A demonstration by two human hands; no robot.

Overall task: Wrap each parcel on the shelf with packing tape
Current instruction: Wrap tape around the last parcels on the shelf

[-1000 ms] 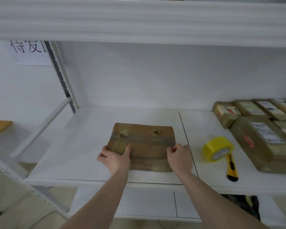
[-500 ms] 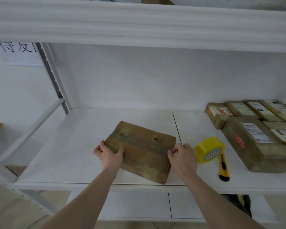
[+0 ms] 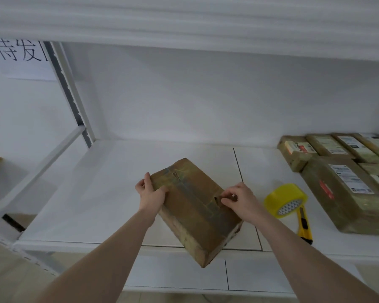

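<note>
A brown cardboard parcel (image 3: 195,206) with old tape along its top seam lies turned diagonally on the white shelf (image 3: 92,193), one corner hanging over the front edge. My left hand (image 3: 150,194) grips its far left corner, thumb on top. My right hand (image 3: 239,201) rests on the right side of the top, fingers curled and pinching at a torn hole near the seam. A yellow roll of packing tape (image 3: 284,200) stands just right of my right hand.
A yellow utility knife (image 3: 304,226) lies beside the tape roll near the shelf's front edge. Several taped, labelled parcels (image 3: 341,186) are stacked at the right. An upper shelf (image 3: 184,22) overhangs. A paper sign (image 3: 20,53) hangs at far left.
The parcel has rotated clockwise from square to diagonal and slid toward the front edge. My right hand moved from the parcel's right edge onto its top near the hole.
</note>
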